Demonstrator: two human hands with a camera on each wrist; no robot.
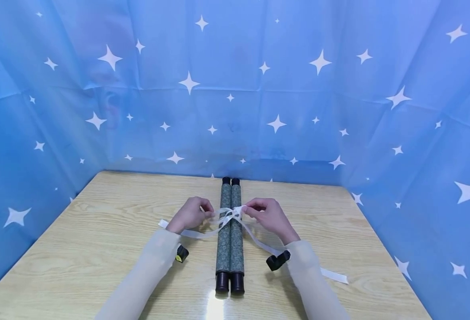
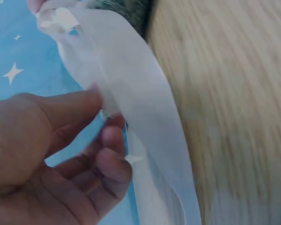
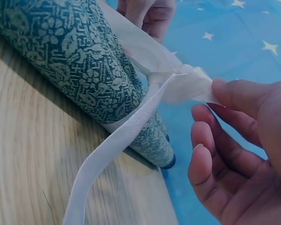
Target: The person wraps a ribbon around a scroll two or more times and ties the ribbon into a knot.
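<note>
A scroll [image 1: 224, 249] with two green patterned rolls and dark end knobs lies lengthwise on the table. Around its middle a white ribbon [image 1: 234, 215] is tied in a bow. From the left, my left hand [image 1: 192, 212] pinches one loop of the bow between thumb and fingertips; the left wrist view shows the ribbon [image 2: 136, 89] running past these fingers. Opposite it, my right hand [image 1: 270, 217] pinches the other loop. In the right wrist view, thumb and index finger of the right hand [image 3: 248, 131] hold the ribbon's loop beside the knot, above the scroll [image 3: 61, 61].
One ribbon tail [image 1: 197, 234] trails left under the left wrist, the other [image 1: 335, 275] right, beneath the right forearm. Black devices [image 1: 181, 254] sit on both wrists. A blue star-printed curtain [image 1: 235, 111] surrounds the wooden table [image 1: 99, 249] on its back and sides.
</note>
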